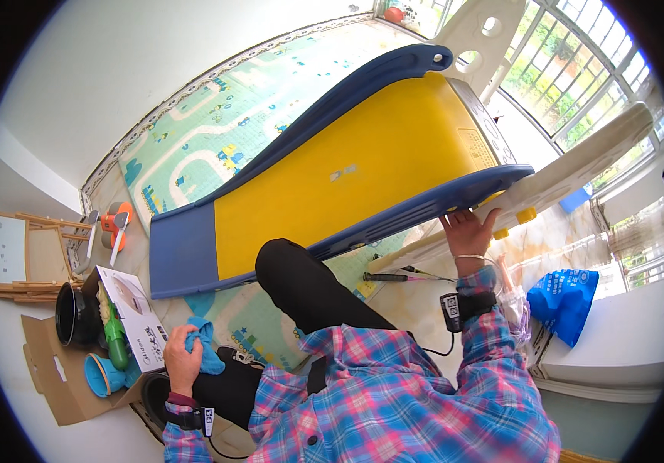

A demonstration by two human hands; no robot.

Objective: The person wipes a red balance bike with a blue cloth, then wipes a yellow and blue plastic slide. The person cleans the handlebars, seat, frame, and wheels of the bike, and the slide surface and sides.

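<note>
A child's plastic slide with a yellow chute (pixel 332 185) and blue side rails (pixel 332 110) stretches across the view before me. My right hand (pixel 466 231) rests against the underside of the near rail, close to the white support frame (pixel 575 162) at the slide's high end. Its fingers are spread, and the fingertips are partly hidden at the rail. Crumpled in my left hand (pixel 183 356) is a blue cloth (pixel 207 347), held above my leg near a cardboard box. Yellow knobs (pixel 526 215) jut from the white frame beside my right hand.
The open cardboard box (pixel 66 370) at left holds a black pot (pixel 77 315), a green toy (pixel 115 335) and a blue bucket (pixel 103 375). Badminton rackets (pixel 387 278) lie under the slide on a play mat (pixel 193 156). A blue bag (pixel 563 304) stands at right.
</note>
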